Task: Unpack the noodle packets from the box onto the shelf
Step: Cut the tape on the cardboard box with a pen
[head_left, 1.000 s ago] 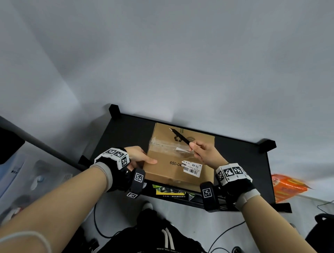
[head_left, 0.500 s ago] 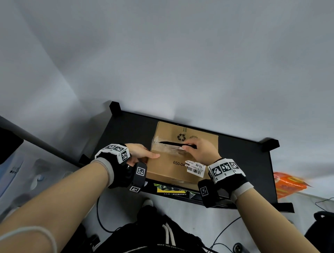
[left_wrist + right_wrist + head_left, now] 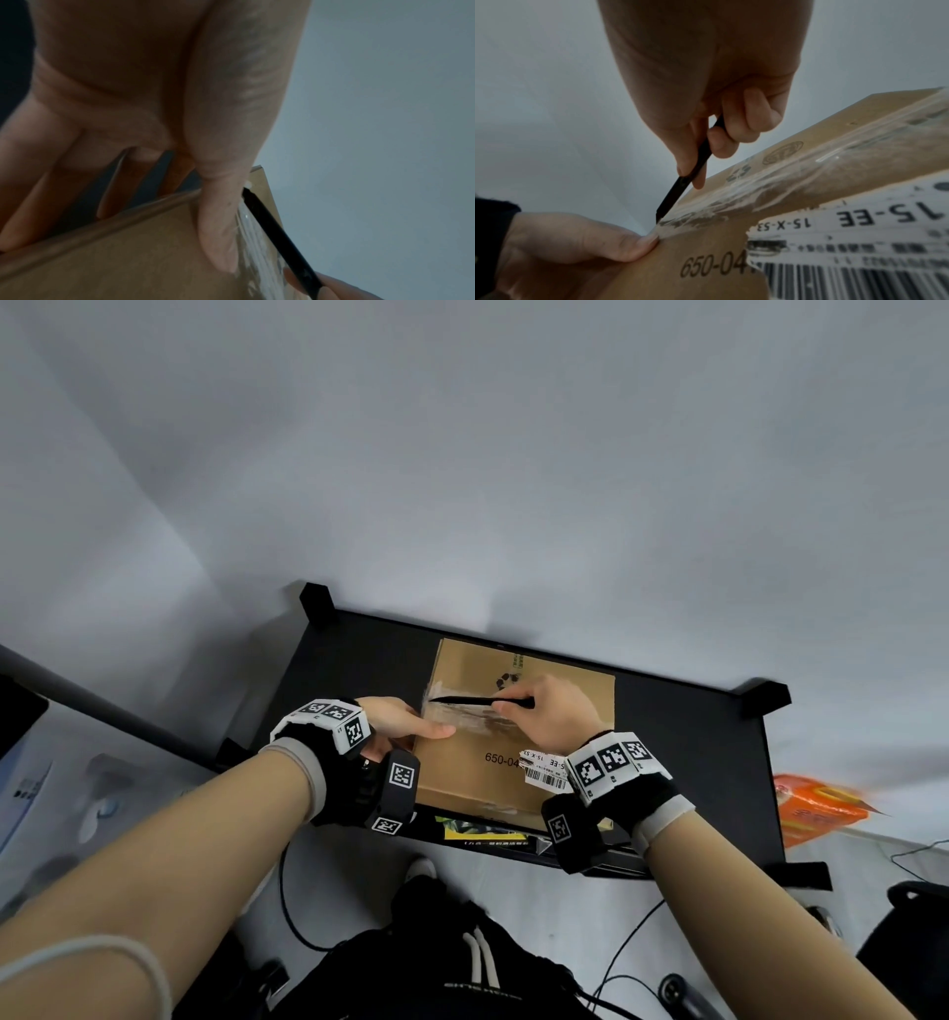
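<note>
- Plainly the cardboard box [image 3: 518, 737] is still sealed; it sits in the lower middle of the head view on the black shelf [image 3: 693, 737], with a strip of clear tape [image 3: 770, 186] running across its top seam.
- Left hand [image 3: 405, 724] steadies the box at its left edge: the thumb lies flat on the top face by the end of the tape, and the fingers reach down the side wall, fairly straight.
- Right hand [image 3: 552, 711] is curled round a thin black blade tool [image 3: 677, 190], its tip set at the left end of the tape.
- Corrugated board looks stiff, so I judge it will hold its shape under a light press; the tape is crinkled and should part along the seam.
- Noodle packets are not in view; they probably weigh little and crush easily, so a shallow cut seems wise.
- Best hold afterwards, I judge, is the flap edges, once freed.
- White barcode label [image 3: 544, 770] sits lower right on the lid.
</note>
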A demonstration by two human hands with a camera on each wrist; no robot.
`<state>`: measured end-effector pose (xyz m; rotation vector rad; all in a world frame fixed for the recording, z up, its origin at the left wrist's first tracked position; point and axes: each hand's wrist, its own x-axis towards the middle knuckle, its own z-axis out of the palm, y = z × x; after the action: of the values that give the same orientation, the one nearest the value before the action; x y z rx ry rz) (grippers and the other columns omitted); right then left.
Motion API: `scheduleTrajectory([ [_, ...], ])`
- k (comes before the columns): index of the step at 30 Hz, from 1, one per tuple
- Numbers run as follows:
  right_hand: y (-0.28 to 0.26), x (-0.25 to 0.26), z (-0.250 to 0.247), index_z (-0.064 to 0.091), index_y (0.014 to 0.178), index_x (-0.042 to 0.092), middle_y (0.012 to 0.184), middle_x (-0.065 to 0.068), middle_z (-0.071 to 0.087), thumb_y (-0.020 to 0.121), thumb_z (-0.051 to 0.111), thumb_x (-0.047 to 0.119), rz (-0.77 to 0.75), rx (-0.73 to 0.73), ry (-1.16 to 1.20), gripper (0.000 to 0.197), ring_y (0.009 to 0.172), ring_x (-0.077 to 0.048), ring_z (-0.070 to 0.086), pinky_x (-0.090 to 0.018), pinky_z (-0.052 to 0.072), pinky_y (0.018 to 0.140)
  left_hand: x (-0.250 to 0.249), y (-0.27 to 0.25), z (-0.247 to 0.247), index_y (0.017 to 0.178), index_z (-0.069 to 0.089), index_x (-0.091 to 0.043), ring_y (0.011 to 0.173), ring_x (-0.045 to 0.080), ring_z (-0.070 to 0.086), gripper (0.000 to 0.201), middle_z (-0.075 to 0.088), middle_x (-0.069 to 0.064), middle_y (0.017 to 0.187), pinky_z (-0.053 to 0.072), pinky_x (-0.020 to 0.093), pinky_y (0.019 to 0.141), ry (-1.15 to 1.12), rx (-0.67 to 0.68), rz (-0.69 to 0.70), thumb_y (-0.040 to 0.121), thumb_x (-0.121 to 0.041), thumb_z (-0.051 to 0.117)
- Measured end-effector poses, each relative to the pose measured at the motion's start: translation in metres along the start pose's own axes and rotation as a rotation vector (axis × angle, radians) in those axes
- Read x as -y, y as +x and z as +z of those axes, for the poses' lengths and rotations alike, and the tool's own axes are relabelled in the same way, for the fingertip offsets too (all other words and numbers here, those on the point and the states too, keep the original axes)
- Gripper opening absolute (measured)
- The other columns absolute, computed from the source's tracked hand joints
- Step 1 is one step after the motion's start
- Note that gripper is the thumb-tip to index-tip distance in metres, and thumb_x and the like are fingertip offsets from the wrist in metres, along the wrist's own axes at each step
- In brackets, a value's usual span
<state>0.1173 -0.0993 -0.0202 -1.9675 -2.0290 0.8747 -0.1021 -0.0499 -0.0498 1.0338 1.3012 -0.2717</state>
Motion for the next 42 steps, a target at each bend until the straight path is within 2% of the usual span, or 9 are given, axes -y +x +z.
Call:
scheduleTrajectory([
  [3, 0.002, 0.002, 0.002, 0.073, 0.098, 0.03, 0.058, 0.023, 0.049, 0.09, 0.052, 0.037, -0.014, 0.004, -0.01, 0.024, 0.056, 0.001, 0.045, -0.021, 0.034, 0.054, -0.001, -0.002, 0.001, 0.115, 0.062, -0.008, 0.103, 0.029, 0.068, 0.095, 0.071, 0.013, 0.111, 0.053, 0.044, 0.092, -0.019, 0.012, 0.0, 0.036, -0.054, 0.087],
  [7, 0.003, 0.004, 0.002, 0.074, 0.097, 0.028, 0.055, 0.023, 0.045, 0.089, 0.053, 0.037, -0.011, 0.003, -0.021, 0.024, 0.054, 0.0, 0.042, -0.017, 0.029, 0.05, -0.001, -0.003, 0.0, 0.116, 0.062, -0.01, 0.104, 0.028, 0.067, 0.097, 0.07, 0.012, 0.112, 0.052, 0.046, 0.095, 0.002, 0.01, -0.008, 0.034, -0.055, 0.088],
  [10, 0.001, 0.003, 0.0, 0.074, 0.099, 0.027, 0.063, 0.022, 0.053, 0.089, 0.054, 0.035, -0.002, 0.001, 0.025, 0.024, 0.059, -0.001, 0.046, -0.016, 0.03, 0.052, -0.003, -0.007, 0.002, 0.114, 0.063, -0.009, 0.1, 0.028, 0.069, 0.09, 0.073, 0.012, 0.105, 0.057, 0.04, 0.082, -0.03, 0.016, -0.015, 0.038, -0.05, 0.087],
  [13, -0.002, 0.001, -0.002, 0.073, 0.102, 0.024, 0.084, 0.008, 0.069, 0.09, 0.055, 0.034, 0.003, 0.005, 0.066, 0.024, 0.07, -0.007, 0.052, -0.018, 0.036, 0.06, -0.005, -0.009, 0.003, 0.113, 0.062, -0.008, 0.097, 0.026, 0.07, 0.081, 0.074, 0.011, 0.103, 0.058, 0.036, 0.074, -0.048, 0.016, -0.022, 0.045, -0.045, 0.085],
  [19, -0.001, 0.002, 0.0, 0.073, 0.103, 0.025, 0.092, 0.005, 0.073, 0.089, 0.055, 0.035, 0.014, 0.002, 0.061, 0.025, 0.06, 0.0, 0.047, -0.018, 0.035, 0.059, -0.006, -0.01, 0.005, 0.116, 0.061, -0.006, 0.106, 0.03, 0.066, 0.06, 0.069, 0.015, 0.114, 0.053, 0.043, 0.092, -0.045, 0.006, -0.03, 0.069, -0.038, 0.079],
  [24, 0.002, 0.003, 0.003, 0.074, 0.101, 0.027, 0.094, 0.005, 0.073, 0.088, 0.054, 0.037, 0.011, 0.017, 0.022, 0.026, 0.072, -0.009, 0.052, -0.024, 0.04, 0.067, -0.006, -0.007, 0.003, 0.115, 0.063, -0.006, 0.107, 0.029, 0.066, 0.065, 0.07, 0.014, 0.113, 0.051, 0.044, 0.097, -0.017, 0.02, -0.035, 0.064, -0.041, 0.081],
  [29, 0.0, 0.003, 0.0, 0.073, 0.1, 0.031, 0.062, 0.015, 0.059, 0.088, 0.053, 0.04, 0.045, 0.042, -0.055, 0.025, 0.057, -0.009, 0.05, -0.025, 0.04, 0.059, -0.006, -0.004, 0.004, 0.114, 0.064, -0.007, 0.104, 0.03, 0.067, 0.058, 0.071, 0.014, 0.111, 0.051, 0.045, 0.096, -0.02, 0.003, -0.052, 0.069, -0.04, 0.079],
  [36, -0.007, -0.006, -0.005, 0.074, 0.099, 0.031, 0.057, 0.019, 0.05, 0.089, 0.053, 0.037, 0.065, 0.056, -0.042, 0.024, 0.049, -0.003, 0.041, -0.019, 0.029, 0.047, -0.007, -0.005, 0.005, 0.114, 0.063, -0.007, 0.104, 0.031, 0.066, 0.052, 0.069, 0.014, 0.111, 0.053, 0.042, 0.091, -0.039, 0.0, -0.051, 0.074, -0.037, 0.076],
  [42, -0.011, -0.017, -0.012, 0.076, 0.084, 0.028, 0.046, 0.014, 0.05, 0.088, 0.055, 0.04, 0.105, 0.075, -0.03, 0.024, 0.051, -0.006, 0.046, -0.021, 0.034, 0.051, -0.005, -0.002, 0.005, 0.114, 0.063, -0.007, 0.105, 0.031, 0.066, 0.078, 0.068, 0.014, 0.114, 0.049, 0.049, 0.097, -0.021, -0.024, -0.046, 0.049, -0.044, 0.084],
])
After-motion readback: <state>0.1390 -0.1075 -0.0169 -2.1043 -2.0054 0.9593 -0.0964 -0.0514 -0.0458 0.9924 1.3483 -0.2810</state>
